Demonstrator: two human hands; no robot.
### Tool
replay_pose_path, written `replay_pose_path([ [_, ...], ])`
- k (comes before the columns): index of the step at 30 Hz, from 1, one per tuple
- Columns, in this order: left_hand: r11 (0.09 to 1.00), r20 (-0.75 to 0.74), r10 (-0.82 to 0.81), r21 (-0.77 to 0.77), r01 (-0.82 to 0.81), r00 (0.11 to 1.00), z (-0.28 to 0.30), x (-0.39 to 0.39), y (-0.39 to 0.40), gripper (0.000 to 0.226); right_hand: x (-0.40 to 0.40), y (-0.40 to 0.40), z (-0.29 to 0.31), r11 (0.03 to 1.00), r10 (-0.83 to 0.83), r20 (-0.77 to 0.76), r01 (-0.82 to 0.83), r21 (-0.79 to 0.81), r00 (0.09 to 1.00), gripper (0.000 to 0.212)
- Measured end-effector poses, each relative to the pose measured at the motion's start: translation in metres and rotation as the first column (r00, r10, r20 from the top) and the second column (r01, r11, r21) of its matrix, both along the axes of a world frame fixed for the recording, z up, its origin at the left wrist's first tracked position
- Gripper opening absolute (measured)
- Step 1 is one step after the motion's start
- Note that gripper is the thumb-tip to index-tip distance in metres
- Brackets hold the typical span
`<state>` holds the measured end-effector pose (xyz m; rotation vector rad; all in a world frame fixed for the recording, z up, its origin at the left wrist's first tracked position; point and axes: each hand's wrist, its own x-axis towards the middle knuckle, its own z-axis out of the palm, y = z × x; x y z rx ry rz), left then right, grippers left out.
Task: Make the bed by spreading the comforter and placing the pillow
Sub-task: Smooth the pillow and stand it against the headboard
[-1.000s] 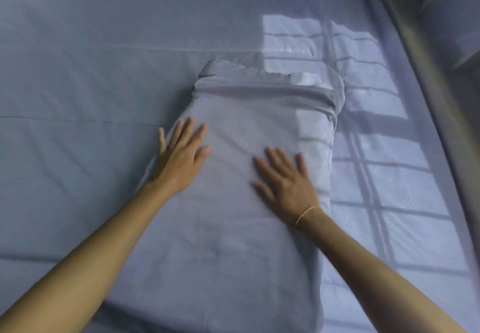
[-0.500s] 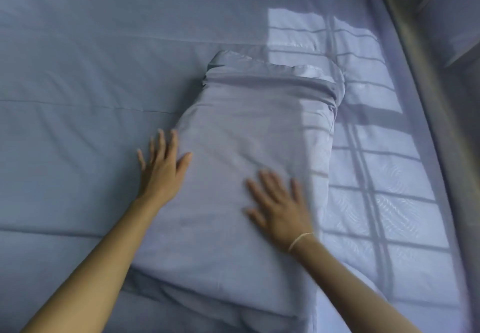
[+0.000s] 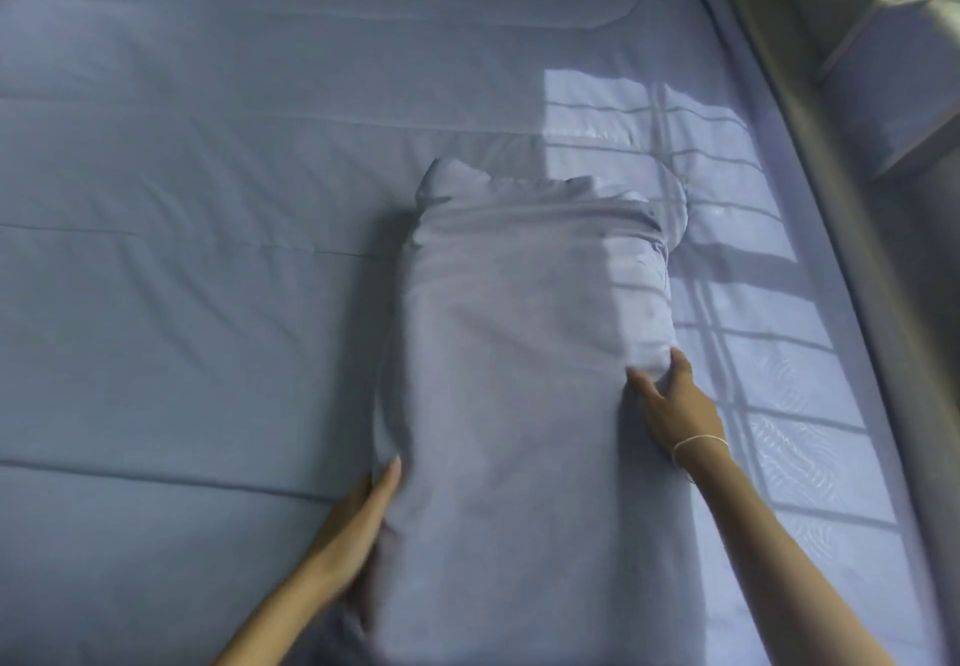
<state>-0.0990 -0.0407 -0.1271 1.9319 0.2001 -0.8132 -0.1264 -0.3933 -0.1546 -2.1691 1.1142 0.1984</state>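
Note:
A pale lavender pillow (image 3: 519,379) lies lengthwise on the spread comforter (image 3: 208,197), right of the bed's middle. Its far end is bunched and folded. My left hand (image 3: 363,520) holds the pillow's left edge with the thumb on top; its fingers are hidden beneath the pillow. At the pillow's right edge, my right hand (image 3: 675,405) grips the side, thumb and fingers curled into the fabric. A thin bracelet circles that wrist.
A grey bed frame edge (image 3: 841,228) runs along the right side. Beyond it stands pale furniture (image 3: 904,109). Sunlight crossed by window-bar shadows falls on the comforter right of the pillow. The comforter stretches flat far to the left and ahead.
Both hands left the top of the pillow, where they lay flat, and moved out to its side edges. They now grip it there. The view has pulled back.

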Motion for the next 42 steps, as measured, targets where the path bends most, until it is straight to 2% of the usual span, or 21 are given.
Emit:
replay_pose_path([
  [1,0.999,-0.029,0.01,-0.053,-0.012,1.0,0.007,-0.014,-0.002,0.09,0.0,-0.007,-0.002,0.999,0.006,-0.002,-0.006,-0.049,1.0,0.067],
  [2,0.999,-0.02,0.017,-0.05,-0.018,1.0,0.0,-0.021,-0.001,0.073,0.002,-0.01,-0.003,0.992,0.023,0.009,-0.022,-0.121,1.0,0.067],
  [3,0.999,-0.003,0.04,0.009,-0.04,0.999,0.001,-0.02,0.0,0.059,0.005,-0.01,-0.005,0.977,0.056,0.026,-0.049,-0.207,0.998,0.068],
  [5,0.975,0.101,-0.033,0.223,0.01,0.994,-0.011,0.003,0.004,0.056,0.013,-0.001,-0.009,0.926,0.188,0.05,-0.16,-0.342,0.981,0.068],
  [6,0.95,0.203,-0.057,0.313,-0.01,0.978,-0.017,0.026,0.003,0.051,0.015,0.006,-0.012,0.896,0.252,0.03,-0.222,-0.384,0.967,0.068],
  [8,0.923,0.436,-0.076,0.372,-0.102,0.897,-0.016,0.083,-0.01,0.038,0.017,0.025,-0.02,0.85,0.3,-0.07,-0.3,-0.433,0.951,0.073],
  [10,0.925,0.611,-0.13,0.358,-0.126,0.781,-0.007,0.142,-0.041,0.033,0.015,0.035,-0.022,0.841,0.272,-0.093,-0.284,-0.46,0.958,0.076],
  [12,0.922,0.672,-0.221,0.38,-0.073,0.707,0.0,0.193,-0.075,0.034,0.014,0.036,-0.021,0.852,0.254,-0.09,-0.267,-0.45,0.963,0.072],
  [15,0.861,0.564,-0.429,0.49,0.132,0.706,-0.011,0.245,-0.117,0.042,0.016,0.029,-0.02,0.874,0.257,-0.115,-0.281,-0.397,0.96,0.069],
  [17,0.805,0.461,-0.501,0.559,0.198,0.733,-0.024,0.271,-0.137,0.042,0.018,0.021,-0.02,0.882,0.252,-0.127,-0.282,-0.379,0.959,0.072],
  [20,0.801,0.419,-0.472,0.572,0.179,0.775,-0.04,0.299,-0.157,0.044,0.02,0.012,-0.021,0.906,0.249,-0.115,-0.273,-0.324,0.962,0.078],
  [25,0.752,0.401,-0.49,0.643,0.143,0.774,-0.038,0.322,-0.164,0.053,0.019,0.013,-0.023,0.907,0.248,-0.095,-0.265,-0.327,0.964,0.081],
  [28,0.795,0.425,-0.437,0.595,0.119,0.793,-0.03,0.323,-0.16,0.065,0.021,0.013,-0.024,0.915,0.264,-0.081,-0.276,-0.294,0.961,0.083],
  [30,0.874,0.491,-0.321,0.484,0.053,0.809,-0.027,0.306,-0.153,0.078,0.021,0.006,-0.02,0.948,0.274,0.021,-0.266,-0.177,0.962,0.086],
  [31,0.907,0.513,-0.251,0.42,0.015,0.821,-0.028,0.292,-0.146,0.082,0.021,0.001,-0.016,0.967,0.247,0.141,-0.234,-0.105,0.959,0.087],
  [33,0.92,0.491,-0.2,0.392,-0.01,0.848,-0.032,0.255,-0.124,0.08,0.016,-0.013,-0.008,0.994,0.061,0.31,-0.086,0.068,0.949,0.088],
  [35,0.879,0.436,-0.223,0.477,-0.014,0.872,-0.039,0.214,-0.095,0.073,0.008,-0.025,-0.004,0.983,-0.123,0.239,0.085,0.162,0.963,0.085],
  [36,0.864,0.411,-0.215,0.503,-0.024,0.886,-0.039,0.197,-0.084,0.071,0.004,-0.028,-0.001,0.981,-0.142,0.162,0.116,0.159,0.977,0.077],
  [38,0.863,0.357,-0.162,0.504,-0.044,0.92,-0.037,0.176,-0.073,0.065,0.001,-0.028,0.0,0.984,-0.113,0.065,0.103,0.143,0.991,0.05],
  [40,0.859,0.342,-0.17,0.51,-0.031,0.924,-0.031,0.175,-0.078,0.057,0.004,-0.027,0.001,0.986,-0.097,0.047,0.09,0.141,0.994,0.05],
  [42,0.846,0.399,-0.199,0.53,-0.048,0.895,-0.023,0.181,-0.089,0.05,0.008,-0.026,0.003,0.99,-0.09,0.04,0.085,0.116,0.995,0.046],
])
